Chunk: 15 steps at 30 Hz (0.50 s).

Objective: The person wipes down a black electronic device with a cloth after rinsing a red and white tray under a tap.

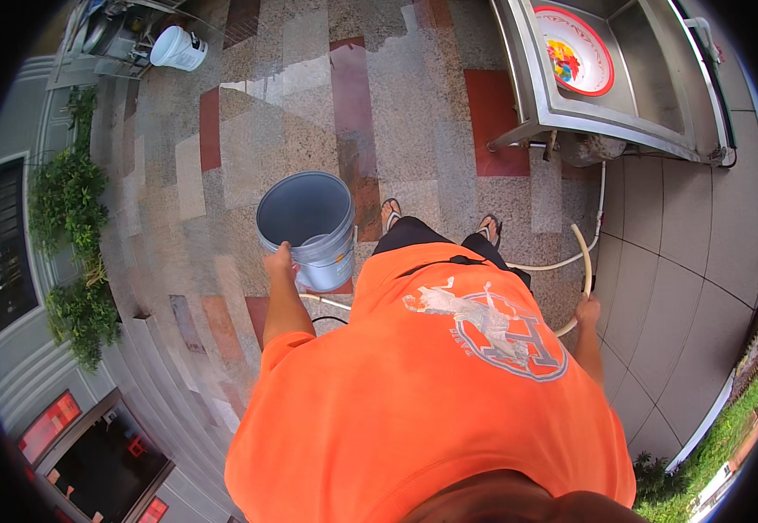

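Observation:
My left hand grips the rim of a large grey plastic bucket, which is tilted so that its dark inside shows. Over at the right, near the tiled wall, my right hand is closed around a cream-coloured hose. The hose's free end points up and curves a little to the left. More pale hose runs along the floor behind my legs. Whether the bucket touches the floor I cannot tell.
A stainless steel sink stands at the upper right, with a red-rimmed basin in it. A white bucket is at the upper left beside a metal rack. Wet patches mark the stone-tiled floor. Green plants grow along the left.

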Available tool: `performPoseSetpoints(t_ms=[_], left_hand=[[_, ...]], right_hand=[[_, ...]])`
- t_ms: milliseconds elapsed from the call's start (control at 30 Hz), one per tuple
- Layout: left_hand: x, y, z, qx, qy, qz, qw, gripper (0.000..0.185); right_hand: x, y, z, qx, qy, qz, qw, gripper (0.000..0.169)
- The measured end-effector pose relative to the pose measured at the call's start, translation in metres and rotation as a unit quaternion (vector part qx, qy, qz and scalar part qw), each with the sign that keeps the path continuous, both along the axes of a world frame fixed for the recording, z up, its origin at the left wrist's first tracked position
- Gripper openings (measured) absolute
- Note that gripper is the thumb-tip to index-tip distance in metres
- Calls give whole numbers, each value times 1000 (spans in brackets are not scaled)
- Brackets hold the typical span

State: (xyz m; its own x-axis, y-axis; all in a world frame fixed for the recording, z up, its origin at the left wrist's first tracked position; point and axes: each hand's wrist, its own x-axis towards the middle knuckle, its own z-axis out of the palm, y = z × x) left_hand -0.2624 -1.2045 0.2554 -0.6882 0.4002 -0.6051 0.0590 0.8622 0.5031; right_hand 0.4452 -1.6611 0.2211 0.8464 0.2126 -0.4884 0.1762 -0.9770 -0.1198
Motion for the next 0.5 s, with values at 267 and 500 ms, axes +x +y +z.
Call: performPoseSetpoints(t_ms=[267, 500], left_hand=[[82, -72, 34, -12, 36, 23, 999, 37], [105, -110, 54, -43, 58, -12, 997, 33]], right_hand=[[59, -49, -62, 143, 117, -95, 978, 27], [77, -69, -70, 30, 142, -71, 987, 37]])
